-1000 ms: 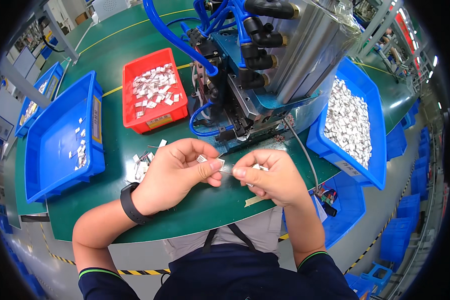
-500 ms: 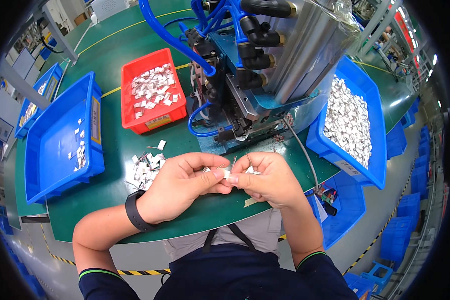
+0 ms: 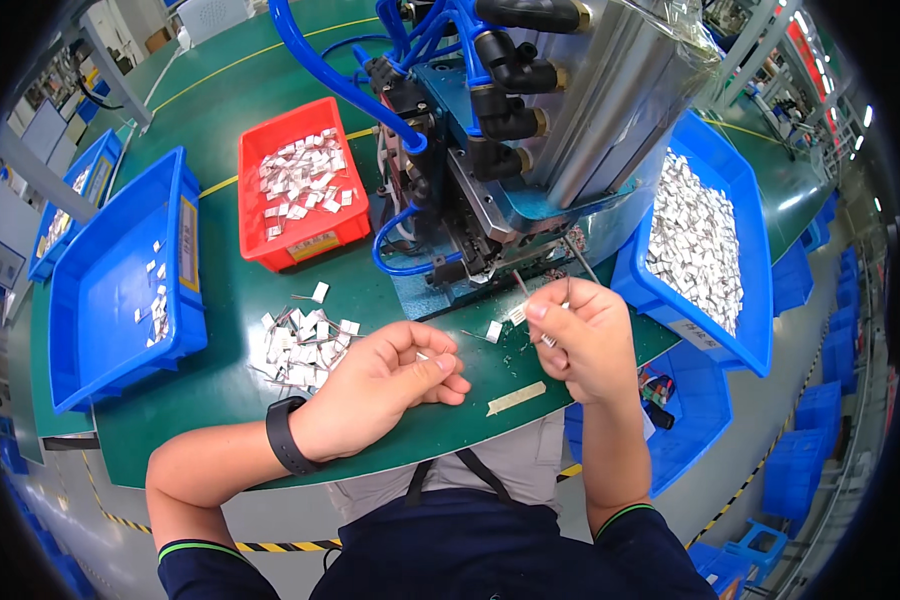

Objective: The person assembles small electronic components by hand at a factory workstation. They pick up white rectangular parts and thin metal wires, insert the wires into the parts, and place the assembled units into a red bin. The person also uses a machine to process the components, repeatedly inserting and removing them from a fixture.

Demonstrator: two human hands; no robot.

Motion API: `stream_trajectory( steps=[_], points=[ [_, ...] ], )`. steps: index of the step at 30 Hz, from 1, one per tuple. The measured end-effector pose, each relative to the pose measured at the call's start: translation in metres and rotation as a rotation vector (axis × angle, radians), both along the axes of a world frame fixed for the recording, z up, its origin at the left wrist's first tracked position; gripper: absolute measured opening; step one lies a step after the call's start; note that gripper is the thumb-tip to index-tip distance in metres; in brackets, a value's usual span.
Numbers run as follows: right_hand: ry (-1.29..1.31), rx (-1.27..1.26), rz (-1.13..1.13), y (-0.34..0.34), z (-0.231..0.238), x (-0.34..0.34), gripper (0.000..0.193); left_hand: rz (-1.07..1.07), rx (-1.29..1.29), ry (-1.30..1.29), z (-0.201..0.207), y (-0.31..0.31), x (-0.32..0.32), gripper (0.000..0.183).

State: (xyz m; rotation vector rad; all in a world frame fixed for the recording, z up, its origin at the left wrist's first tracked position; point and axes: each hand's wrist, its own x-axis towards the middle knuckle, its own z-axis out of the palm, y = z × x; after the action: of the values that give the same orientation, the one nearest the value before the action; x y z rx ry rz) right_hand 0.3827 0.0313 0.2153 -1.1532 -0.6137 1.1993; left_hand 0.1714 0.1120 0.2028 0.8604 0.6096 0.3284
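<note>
My right hand is raised before the press machine, pinching a small white block-shaped part with wire leads. More white pieces show between its curled fingers. My left hand, with a black band at the wrist, is over the green table, fingers curled and thumb pressed in. A bit of white shows inside it, but I cannot make out what it holds. Beside the left hand lies a loose pile of the same white leaded parts. One single white part lies between my hands.
A red bin of white parts stands behind the pile. At the left is a blue bin with a few parts; at the right, a full blue bin. Tape sticks near the table's front edge. A lower blue bin holds cables.
My hands have come apart. The right moved right and toward the machine with a white part; the left lowered slightly. A single part now shows on the table between them.
</note>
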Motion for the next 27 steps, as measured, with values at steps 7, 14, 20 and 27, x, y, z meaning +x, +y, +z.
stream_trajectory(
  steps=[7, 14, 20, 27],
  points=[
    [0.016, -0.035, -0.081, 0.013, 0.000, 0.008, 0.016, -0.063, 0.102, 0.023, -0.003, -0.001, 0.000, 0.016],
    [0.044, -0.039, -0.109, 0.020, -0.002, 0.008, 0.018, -0.074, 0.125, 0.020, -0.005, -0.001, -0.001, 0.016],
    [0.064, -0.024, -0.105, 0.020, -0.004, 0.008, 0.016, -0.080, 0.122, 0.015, -0.006, -0.001, -0.001, 0.015],
    [0.100, -0.021, -0.099, 0.022, -0.002, 0.006, 0.016, -0.081, 0.132, 0.039, -0.003, -0.002, 0.000, 0.015]
  ],
)
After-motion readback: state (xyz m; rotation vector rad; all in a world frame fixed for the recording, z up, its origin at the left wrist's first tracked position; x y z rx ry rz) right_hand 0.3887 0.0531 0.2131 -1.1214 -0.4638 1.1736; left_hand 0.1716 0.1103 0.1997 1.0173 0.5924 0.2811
